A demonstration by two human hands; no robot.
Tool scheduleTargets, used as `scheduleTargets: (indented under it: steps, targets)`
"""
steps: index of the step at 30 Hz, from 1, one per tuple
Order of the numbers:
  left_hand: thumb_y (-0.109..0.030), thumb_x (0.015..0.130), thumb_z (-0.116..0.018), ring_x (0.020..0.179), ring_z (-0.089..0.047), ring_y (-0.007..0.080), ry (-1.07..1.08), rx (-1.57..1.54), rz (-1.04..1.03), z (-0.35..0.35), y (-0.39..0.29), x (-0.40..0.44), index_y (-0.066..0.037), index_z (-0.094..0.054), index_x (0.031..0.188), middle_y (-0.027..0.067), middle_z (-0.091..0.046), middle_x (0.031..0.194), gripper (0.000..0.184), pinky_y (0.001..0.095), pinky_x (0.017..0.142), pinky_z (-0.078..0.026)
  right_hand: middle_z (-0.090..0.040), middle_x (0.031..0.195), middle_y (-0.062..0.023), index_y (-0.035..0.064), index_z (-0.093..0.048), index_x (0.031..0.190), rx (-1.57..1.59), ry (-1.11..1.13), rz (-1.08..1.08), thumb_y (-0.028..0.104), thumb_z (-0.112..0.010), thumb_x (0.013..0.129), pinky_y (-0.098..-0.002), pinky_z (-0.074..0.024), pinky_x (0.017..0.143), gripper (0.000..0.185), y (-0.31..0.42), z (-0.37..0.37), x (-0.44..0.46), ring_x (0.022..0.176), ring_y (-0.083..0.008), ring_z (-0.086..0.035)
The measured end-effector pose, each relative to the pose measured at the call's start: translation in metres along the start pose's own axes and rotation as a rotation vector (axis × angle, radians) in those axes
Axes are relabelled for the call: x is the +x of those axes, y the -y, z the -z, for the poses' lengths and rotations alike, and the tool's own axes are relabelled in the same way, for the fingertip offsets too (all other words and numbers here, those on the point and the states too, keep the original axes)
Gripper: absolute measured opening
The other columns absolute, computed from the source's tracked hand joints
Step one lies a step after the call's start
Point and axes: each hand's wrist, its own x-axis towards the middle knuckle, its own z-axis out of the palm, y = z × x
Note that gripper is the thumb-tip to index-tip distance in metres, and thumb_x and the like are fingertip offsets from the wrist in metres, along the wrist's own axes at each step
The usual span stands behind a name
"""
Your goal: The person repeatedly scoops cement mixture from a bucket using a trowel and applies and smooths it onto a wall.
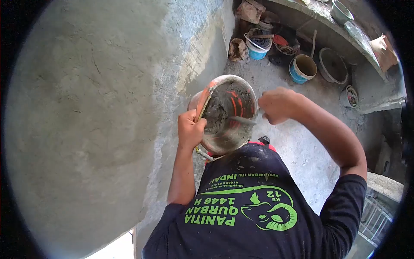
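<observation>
My left hand (192, 129) is closed on the rim of a mortar-smeared orange bucket (229, 79), which is tilted so that its mouth faces me. Wet grey mortar (215, 113) clings to the inside, with streaks of orange showing through. To the right of the bucket, my right hand (278, 105) is closed around a trowel (242, 120). The trowel's grey blade reaches into the bucket near the mortar; its handle is mostly hidden by my fingers.
A grey plastered wall (86, 108) fills the left side. On the floor behind stand a blue-white bucket (257, 54), another blue bucket (298, 77) and a round tub (333, 64). A raised ledge (315, 15) curves along the upper right, with a basin (341, 12) on it.
</observation>
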Motion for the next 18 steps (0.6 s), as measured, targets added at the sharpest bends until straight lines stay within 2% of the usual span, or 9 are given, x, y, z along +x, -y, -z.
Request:
scheduleTargets:
  steps: [2,4,8,10,12,14,18]
  targets:
    - [-0.004,0.071,-0.058,0.052,-0.038,0.0069,-0.06,-0.005,-0.076,-0.004,-0.002,-0.001,0.001,-0.044,0.06,-0.0005,-0.038,0.053,0.019,0.0331,0.047,-0.029,-0.071,0.09,-0.0235,-0.0022,-0.073,0.094,-0.026,0.051,-0.04,0.023,-0.072,0.083,-0.0491,-0.0547,0.077,0.027,0.0,-0.009,0.004,0.091,-0.0408,-0.069]
    - [-0.003,0.071,-0.058,0.052,-0.037,0.0068,-0.051,-0.029,-0.076,-0.006,0.005,-0.001,0.001,-0.043,0.06,-0.0002,-0.038,0.052,0.019,0.0331,0.047,-0.029,-0.071,0.091,-0.0239,-0.0013,-0.072,0.098,0.045,0.141,0.166,0.021,-0.071,0.084,-0.0483,-0.0548,0.074,0.026,0.0,-0.027,0.016,0.086,-0.04,-0.07]
    - [-0.003,0.071,-0.059,0.052,-0.036,0.0069,-0.035,-0.043,-0.092,-0.008,0.007,0.003,0.0,-0.042,0.059,-0.0001,-0.037,0.052,0.021,0.0334,0.047,-0.027,-0.07,0.091,-0.0236,-0.0001,-0.07,0.101,0.226,0.121,0.216,0.019,-0.07,0.086,-0.0473,-0.0546,0.072,0.024,-0.005,-0.035,0.027,0.082,-0.0403,-0.069]
    - [-0.003,0.071,-0.059,0.052,-0.036,0.0069,-0.023,-0.033,-0.089,-0.006,0.011,0.002,0.0,-0.042,0.059,0.0,-0.037,0.053,0.021,0.0334,0.047,-0.027,-0.071,0.092,-0.0225,0.0011,-0.069,0.104,0.684,0.367,0.053,0.019,-0.068,0.087,-0.0476,-0.0534,0.075,0.025,-0.023,-0.024,0.03,0.085,-0.0411,-0.068]
    - [-0.003,0.071,-0.059,0.052,-0.036,0.007,-0.02,-0.027,-0.094,-0.004,0.009,0.002,0.0,-0.042,0.059,0.0001,-0.037,0.053,0.021,0.0333,0.047,-0.027,-0.07,0.088,-0.0208,0.0004,-0.068,0.102,0.642,0.303,0.002,0.019,-0.067,0.088,-0.046,-0.0527,0.075,0.024,-0.025,-0.018,0.027,0.084,-0.038,-0.068]
    - [-0.002,0.071,-0.059,0.052,-0.036,0.007,-0.016,-0.027,-0.107,-0.003,0.002,-0.003,0.0,-0.042,0.059,0.0002,-0.038,0.053,0.021,0.0331,0.047,-0.027,-0.068,0.081,-0.0187,-0.0003,-0.067,0.101,0.128,0.023,0.188,0.019,-0.066,0.089,-0.043,-0.0528,0.072,0.023,-0.026,-0.033,0.032,0.077,-0.0313,-0.067]
    - [-0.002,0.071,-0.058,0.052,-0.036,0.0069,0.003,-0.001,-0.094,-0.004,0.002,-0.002,-0.001,-0.041,0.059,0.0003,-0.038,0.053,0.021,0.0332,0.047,-0.027,-0.067,0.08,-0.0201,-0.0005,-0.067,0.101,0.261,0.059,0.223,0.018,-0.065,0.089,-0.0426,-0.0524,0.071,0.022,0.0,-0.05,0.044,0.077,-0.0318,-0.067]
